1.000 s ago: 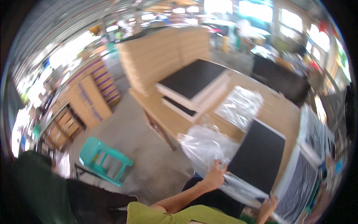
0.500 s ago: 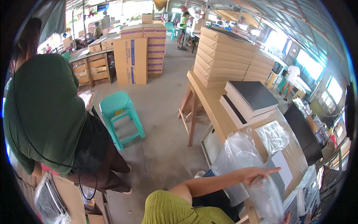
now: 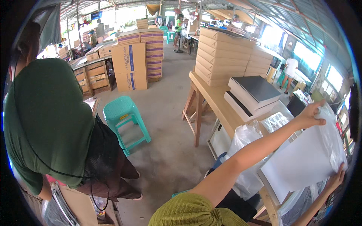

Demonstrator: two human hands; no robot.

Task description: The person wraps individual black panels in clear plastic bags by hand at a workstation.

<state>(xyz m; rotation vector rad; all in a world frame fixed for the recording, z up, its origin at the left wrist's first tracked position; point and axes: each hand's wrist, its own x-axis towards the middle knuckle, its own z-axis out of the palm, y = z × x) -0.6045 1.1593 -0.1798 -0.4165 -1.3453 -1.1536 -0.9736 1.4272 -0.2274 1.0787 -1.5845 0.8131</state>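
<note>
My left hand (image 3: 312, 115) is stretched out to the right, thumb and fingers closed on the upper edge of a clear plastic bag (image 3: 332, 132). Lower down, my right hand (image 3: 335, 180) grips the same bag along its side. A large white board or sheet (image 3: 298, 162) is partly inside the bag, its bare end sticking out toward the table's near edge. More loose clear plastic (image 3: 245, 139) bunches up beside my left forearm. Behind the bag, a flat plastic-wrapped piece (image 3: 277, 121) lies on the table.
On the wooden table (image 3: 217, 109) sit black-topped white boards (image 3: 254, 88) and tall brown-wrapped stacks (image 3: 222, 56). A green stool (image 3: 124, 116) stands on the floor. A person in a dark green shirt (image 3: 49, 120) stands at left. Cartons (image 3: 130, 67) are piled farther back.
My left hand has moved up and right, now gripping the bag's edge. My right hand has come up into view. The bag is spread around the white board, which shows much more.
</note>
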